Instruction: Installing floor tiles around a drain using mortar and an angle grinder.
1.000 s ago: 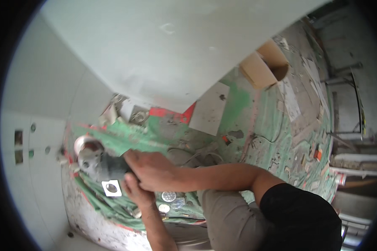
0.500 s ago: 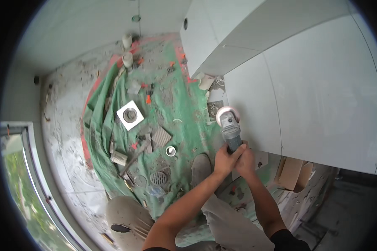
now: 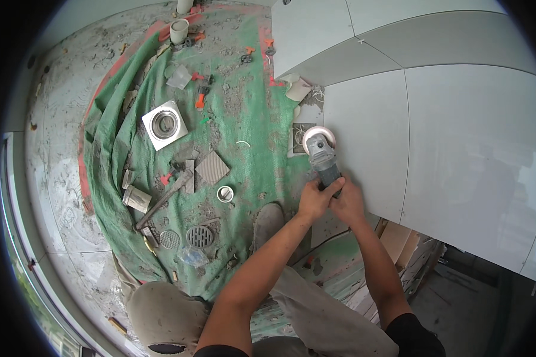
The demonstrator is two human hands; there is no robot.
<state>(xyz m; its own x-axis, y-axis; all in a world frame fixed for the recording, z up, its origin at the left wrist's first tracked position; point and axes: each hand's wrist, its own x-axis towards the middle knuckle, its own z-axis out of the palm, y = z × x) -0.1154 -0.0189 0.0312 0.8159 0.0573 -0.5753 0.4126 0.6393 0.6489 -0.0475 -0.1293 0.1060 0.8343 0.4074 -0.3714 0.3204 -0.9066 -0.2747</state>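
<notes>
Both my hands are closed around the dark rear body of an angle grinder [image 3: 323, 159]. My left hand [image 3: 314, 201] grips it from the left, and my right hand [image 3: 347, 203] from the right, thumbs close together. The grinder points away from me, its pale round disc [image 3: 309, 134] at the far end. Under the disc's left edge is a square cutout [image 3: 298, 140] in a light floor tile, with pale loops inside. Whether the disc touches the tile or spins, I cannot tell.
A green sheet [image 3: 250, 166] covers the dusty floor, carrying a square metal drain [image 3: 150, 126], a hammer-like tool [image 3: 167, 199], a round grate [image 3: 199, 236], a white ring-shaped cup [image 3: 225, 194] and several orange-black clips. Glossy white panels [image 3: 458, 137] rise at right. A cardboard box [image 3: 396, 241] stands behind my right forearm.
My view has tilted, so the floor things sit higher and farther left. The grinder's disc has come closer to the square cutout and now overlaps its edge. Both hands keep their grip.
</notes>
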